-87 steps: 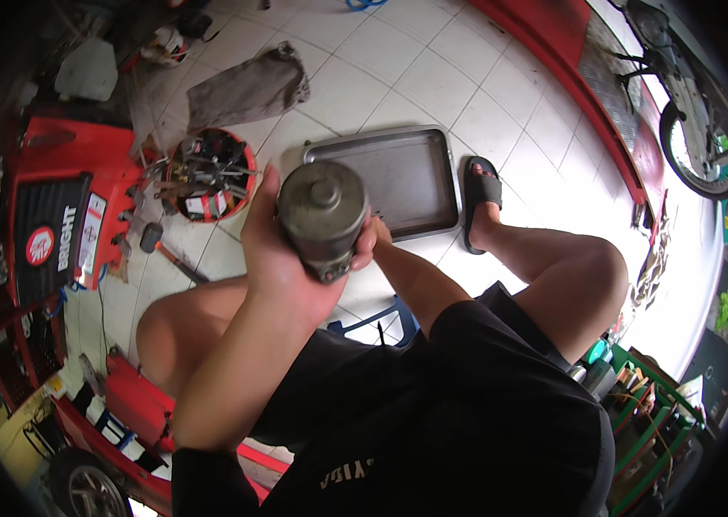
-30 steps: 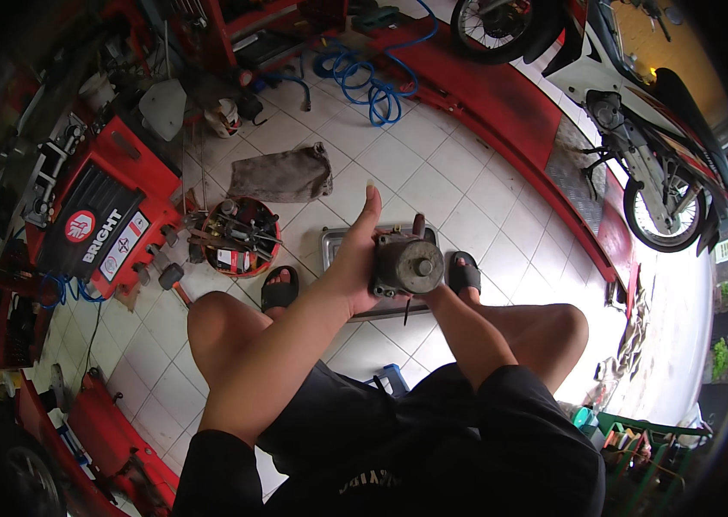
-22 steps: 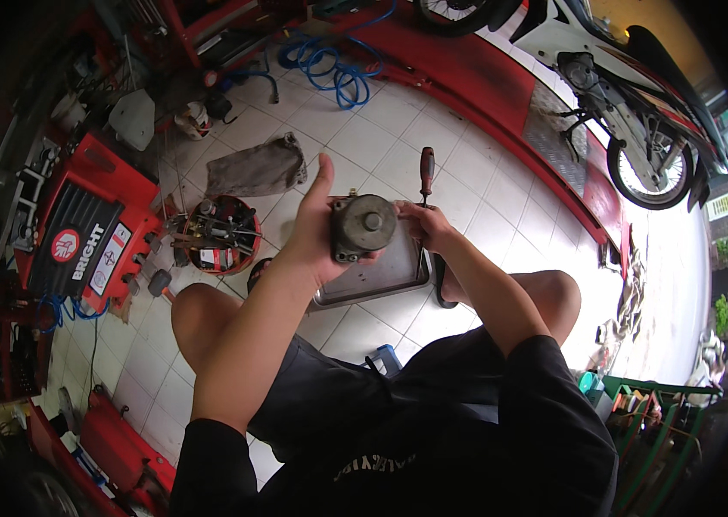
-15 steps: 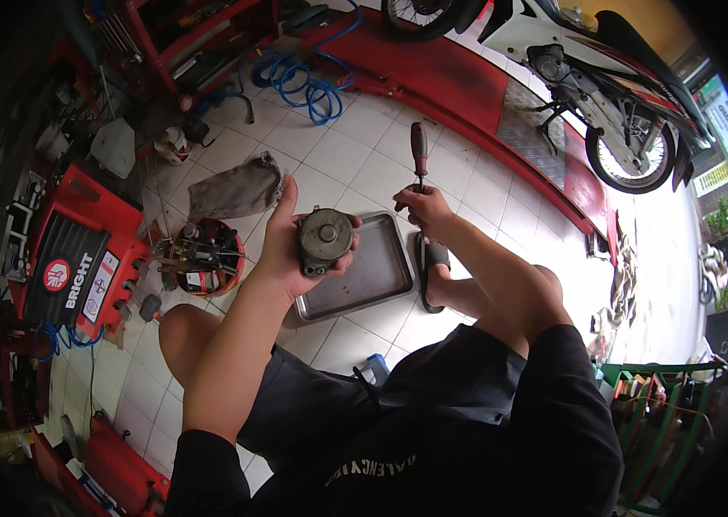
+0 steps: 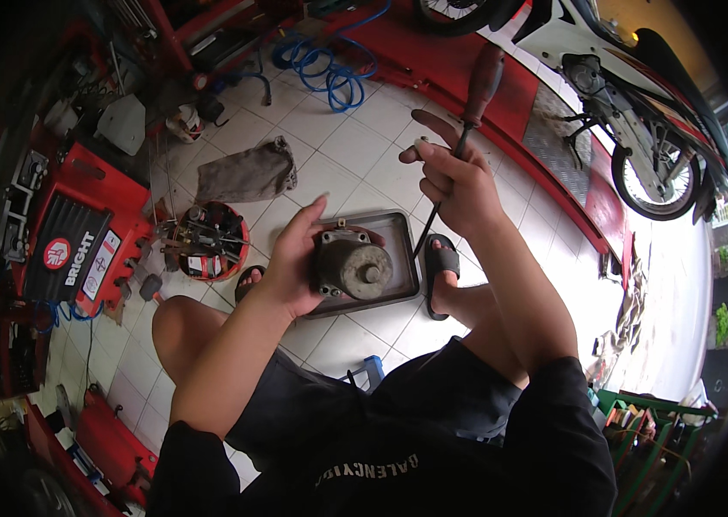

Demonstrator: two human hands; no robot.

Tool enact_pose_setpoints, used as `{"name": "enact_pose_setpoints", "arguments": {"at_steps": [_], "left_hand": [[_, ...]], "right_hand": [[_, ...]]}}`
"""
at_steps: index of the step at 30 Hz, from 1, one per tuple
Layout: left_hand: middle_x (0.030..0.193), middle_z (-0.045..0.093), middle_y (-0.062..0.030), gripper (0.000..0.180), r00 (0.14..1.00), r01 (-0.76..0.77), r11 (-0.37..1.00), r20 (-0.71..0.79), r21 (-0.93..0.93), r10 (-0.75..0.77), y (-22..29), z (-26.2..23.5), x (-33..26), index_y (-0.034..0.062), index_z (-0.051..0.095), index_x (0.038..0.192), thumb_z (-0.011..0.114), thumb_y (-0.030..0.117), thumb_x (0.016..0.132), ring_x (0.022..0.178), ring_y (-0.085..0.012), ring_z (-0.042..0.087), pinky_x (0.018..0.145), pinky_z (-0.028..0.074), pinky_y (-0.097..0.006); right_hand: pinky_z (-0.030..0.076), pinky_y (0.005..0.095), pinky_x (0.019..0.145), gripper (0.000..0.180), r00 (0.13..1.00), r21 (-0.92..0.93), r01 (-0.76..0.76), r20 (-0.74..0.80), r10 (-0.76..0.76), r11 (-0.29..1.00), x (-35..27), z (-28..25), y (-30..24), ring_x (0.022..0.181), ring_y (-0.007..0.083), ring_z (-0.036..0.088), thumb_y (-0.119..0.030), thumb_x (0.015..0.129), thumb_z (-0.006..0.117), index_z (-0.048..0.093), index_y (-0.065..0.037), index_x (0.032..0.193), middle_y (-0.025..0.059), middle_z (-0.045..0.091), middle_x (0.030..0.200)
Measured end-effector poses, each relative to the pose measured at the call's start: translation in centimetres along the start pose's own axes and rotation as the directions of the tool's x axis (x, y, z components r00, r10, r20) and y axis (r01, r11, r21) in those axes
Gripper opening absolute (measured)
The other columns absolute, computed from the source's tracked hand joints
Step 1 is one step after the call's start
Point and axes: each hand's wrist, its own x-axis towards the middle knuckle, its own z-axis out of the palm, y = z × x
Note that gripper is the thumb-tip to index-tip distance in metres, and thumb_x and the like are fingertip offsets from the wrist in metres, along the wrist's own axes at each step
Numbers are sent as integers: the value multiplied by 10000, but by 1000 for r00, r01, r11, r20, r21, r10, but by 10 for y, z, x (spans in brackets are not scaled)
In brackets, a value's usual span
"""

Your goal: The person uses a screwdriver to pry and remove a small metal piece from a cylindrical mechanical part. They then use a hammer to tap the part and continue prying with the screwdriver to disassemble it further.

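Observation:
My left hand (image 5: 288,280) is wrapped round a dull grey, round metal housing (image 5: 354,269) with a flange and a raised round boss. Its boss side is turned up and to the right. Under it lies a shallow metal tray (image 5: 388,215) on the floor. My right hand (image 5: 466,188) grips a screwdriver (image 5: 485,84) with a dark red handle; the handle points up and away, the shaft down toward the tray's right edge. Between thumb and fingers is a small metal piece (image 5: 421,144), too small to name surely. The index finger is stretched out.
A grey rag (image 5: 245,171) lies beyond my left hand. Nearer left is a red tub (image 5: 242,255) of tools, beside a red machine (image 5: 67,250). Blue hose (image 5: 329,73) coils by the red lift platform (image 5: 502,86). A motorcycle (image 5: 614,95) stands on the far right.
The housing has come nearer and tilted, showing its flange and side. My right hand has risen and moved right, the screwdriver's shaft now slanting down across it and its fingers partly spread.

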Motion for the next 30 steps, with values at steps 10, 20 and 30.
{"name": "enact_pose_setpoints", "arguments": {"at_steps": [10,20,30], "left_hand": [[1249,640,-196,522,989,117,991,89,64,-122,-18,-19,-8,-44,534,1317,370,392,1081,1080,-279,681,870,574,-413],[1252,646,-186,523,903,316,949,311,-14,-296,-22,-37,6,-40,500,1362,410,354,1030,1065,-291,707,764,621,-404],[1278,608,-290,543,916,249,964,302,90,-265,-14,-25,-1,-65,442,1400,394,333,1035,1115,-374,684,886,595,-412]], "right_hand": [[531,282,754,170,965,-423,61,256,55,904,-27,23,9,810,131,669,-13,865,784,704,20,1011,83,716,958],[532,243,715,222,948,-631,-7,244,207,776,-30,26,13,790,105,683,31,871,750,683,68,1079,105,698,990],[539,266,721,140,867,-536,331,497,-27,777,-27,17,19,825,119,688,25,849,777,722,28,978,64,737,879]]}}
